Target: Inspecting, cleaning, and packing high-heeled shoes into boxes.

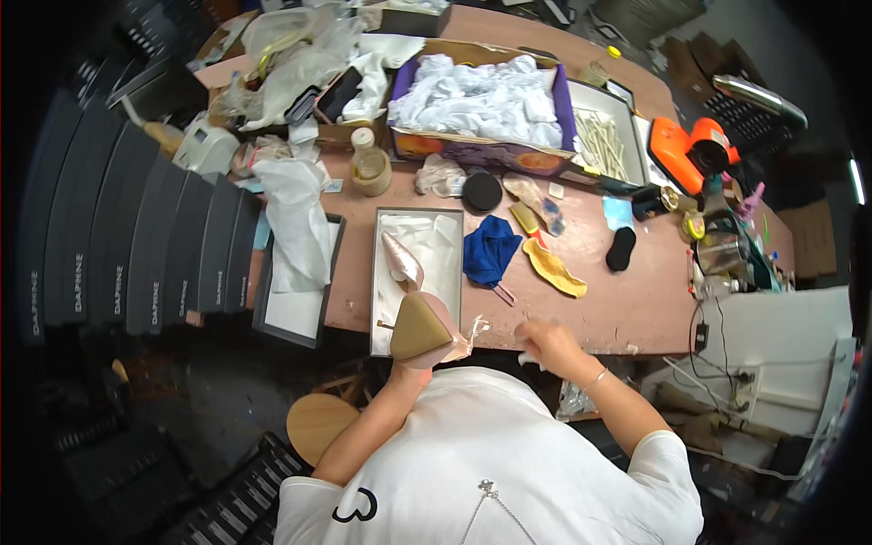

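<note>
At the near edge of the pinkish counter, beside the open white shoebox, the left hand is clamped on a tan-soled high-heeled shoe. The right hand looks curled, blurred. Judged step: wiping the shoe; next needs a steady grip.

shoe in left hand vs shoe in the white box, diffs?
The held shoe is gripped by the left hand, tan sole up, over the near end of the white box; the boxed shoe lies untouched on the paper lining. The held shoe shows its sole; the boxed shoe shows its glittery pink upper. Both are pointed-toe heels.
</note>
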The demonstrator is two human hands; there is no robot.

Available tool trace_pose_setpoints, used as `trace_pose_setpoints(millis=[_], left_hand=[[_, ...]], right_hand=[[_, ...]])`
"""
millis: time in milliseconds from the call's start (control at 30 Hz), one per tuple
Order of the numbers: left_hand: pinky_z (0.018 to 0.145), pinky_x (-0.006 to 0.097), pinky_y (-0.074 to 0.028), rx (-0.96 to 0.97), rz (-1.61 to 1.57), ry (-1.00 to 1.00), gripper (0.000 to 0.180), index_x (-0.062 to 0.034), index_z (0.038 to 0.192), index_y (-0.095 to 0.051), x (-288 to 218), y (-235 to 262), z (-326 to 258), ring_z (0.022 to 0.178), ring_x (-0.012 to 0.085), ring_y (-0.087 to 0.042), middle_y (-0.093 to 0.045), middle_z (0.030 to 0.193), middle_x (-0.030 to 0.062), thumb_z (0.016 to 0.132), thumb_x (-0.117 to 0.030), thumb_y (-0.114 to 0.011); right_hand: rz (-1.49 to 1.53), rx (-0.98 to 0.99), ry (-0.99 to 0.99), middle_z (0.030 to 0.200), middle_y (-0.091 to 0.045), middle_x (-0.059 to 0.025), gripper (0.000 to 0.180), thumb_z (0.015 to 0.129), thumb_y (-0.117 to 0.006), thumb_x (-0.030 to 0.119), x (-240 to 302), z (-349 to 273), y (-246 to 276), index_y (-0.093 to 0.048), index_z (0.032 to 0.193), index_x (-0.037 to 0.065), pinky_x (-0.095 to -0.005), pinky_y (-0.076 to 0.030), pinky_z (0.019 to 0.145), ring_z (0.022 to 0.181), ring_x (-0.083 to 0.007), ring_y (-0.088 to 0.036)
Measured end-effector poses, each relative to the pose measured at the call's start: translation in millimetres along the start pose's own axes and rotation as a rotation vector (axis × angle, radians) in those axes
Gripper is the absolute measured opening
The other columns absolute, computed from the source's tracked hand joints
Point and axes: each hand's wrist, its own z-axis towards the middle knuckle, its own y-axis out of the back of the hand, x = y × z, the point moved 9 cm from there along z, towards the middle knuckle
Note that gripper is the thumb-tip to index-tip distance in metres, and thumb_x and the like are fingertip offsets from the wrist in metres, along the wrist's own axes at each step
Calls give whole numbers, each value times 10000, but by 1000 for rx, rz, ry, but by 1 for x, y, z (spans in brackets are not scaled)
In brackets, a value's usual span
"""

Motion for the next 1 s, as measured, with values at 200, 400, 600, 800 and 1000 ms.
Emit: trace_pose_setpoints(millis=[200,400,600,800,1000], left_hand=[[874,377,-495,69,122,-105,363,-116,1189,-510,4,0,26,995,193,-592,-587,1102,49,867,-247,-615],[840,442,-515,128,120,-107,353,-63,1077,-570,-36,-91,31,961,261,-603,-607,1030,109,951,-376,-466],[845,420,-515,305,54,-155,406,-18,1057,-580,-24,-210,85,943,257,-605,-622,968,121,980,-379,-411],[868,403,-510,404,134,-167,428,-13,1071,-583,3,-335,135,967,236,-608,-636,974,120,978,-392,-406],[902,426,-492,404,209,-204,434,-14,1052,-594,22,-428,166,980,266,-600,-629,1000,132,972,-397,-407]], right_hand=[[-60,-246,-377,1187,-565,-189,346,812,-654,216,-47,-6,11,-580,1111,59,-412,-497,808,987,-371,-588],[93,-602,-419,1038,-630,-186,372,816,-673,249,-123,-45,94,-605,1088,5,-389,-499,777,888,-325,-625],[262,-947,-442,948,-652,-161,337,829,-674,220,-227,-85,234,-610,1053,-24,-318,-507,687,783,-232,-647],[143,-1022,-369,1060,-616,-231,423,809,-663,236,-306,-42,353,-579,1111,-47,-402,-460,877,1010,-352,-591],[-157,-840,-513,1281,-452,-276,516,819,-651,257,-418,48,393,-494,1196,-58,-469,-403,942,1150,-406,-462]])
